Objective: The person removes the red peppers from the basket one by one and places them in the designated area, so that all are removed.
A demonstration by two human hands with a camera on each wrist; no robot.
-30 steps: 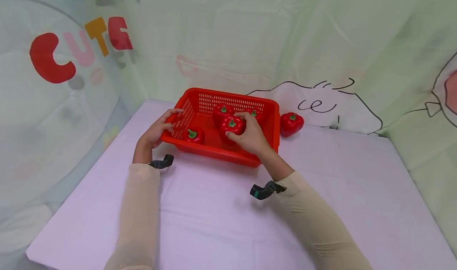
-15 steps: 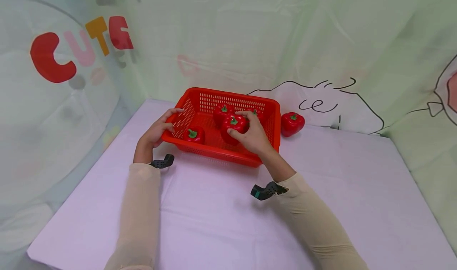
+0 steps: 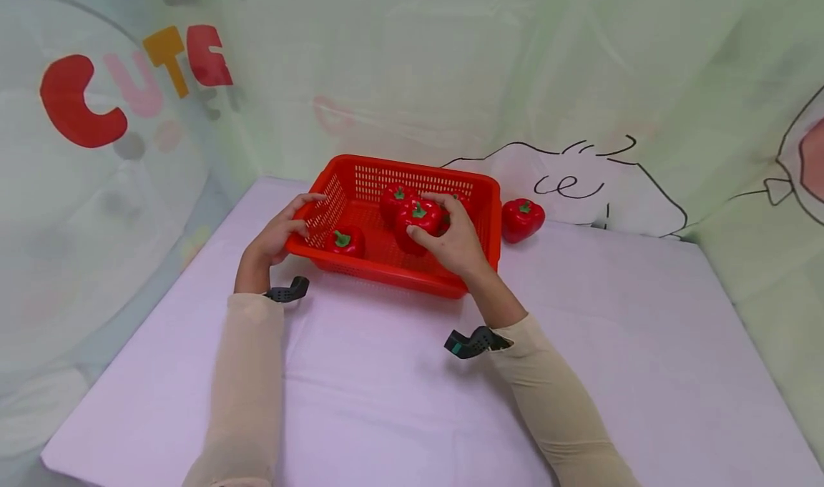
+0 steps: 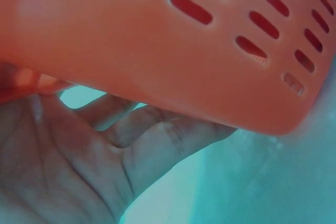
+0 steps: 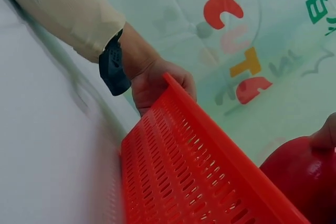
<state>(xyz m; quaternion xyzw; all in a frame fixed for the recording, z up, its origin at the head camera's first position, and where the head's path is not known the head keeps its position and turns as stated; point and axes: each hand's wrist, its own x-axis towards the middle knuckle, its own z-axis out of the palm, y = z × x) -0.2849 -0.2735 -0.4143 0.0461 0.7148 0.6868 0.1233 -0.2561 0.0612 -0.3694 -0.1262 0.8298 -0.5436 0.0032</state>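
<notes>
1. The right hand (image 3: 455, 247) has its fingers (image 3: 423, 239) clamped on a red bell pepper (image 3: 415, 224), which sits a little toward 3 o'clock from the middle of the red plastic basket (image 3: 386, 275); the thumb crosses the near face, other fingers wrap toward 1 o'clock; this two-sided grip looks sound, and the green stem (image 3: 418, 210) is best left unpressed.
2. At the basket's 9 o'clock end, the left hand (image 3: 273, 237) has its fingers clamped on the rim; a firm, level hold there should stop the light-looking basket skidding.
3. Neighbours crowd the held pepper: the rear bell pepper (image 3: 395, 201) at 11 o'clock, the half-hidden bell pepper (image 3: 461, 201) at 2 o'clock; the corner bell pepper (image 3: 343, 242) lies farther off, at 8 o'clock; slow, straight moves would suit, since a sideways swing could knock the closer two.
4. Whether the held pepper touches the basket's floor cannot be told; the glossy skin may slip, so steady pressure seems wiser than a hard squeeze.
5. The right wrist crosses the rim at 4 o'clock and wants clearance; the outer bell pepper (image 3: 523, 219) rests on the table (image 3: 373, 372), just beyond the 3 o'clock end.
</notes>
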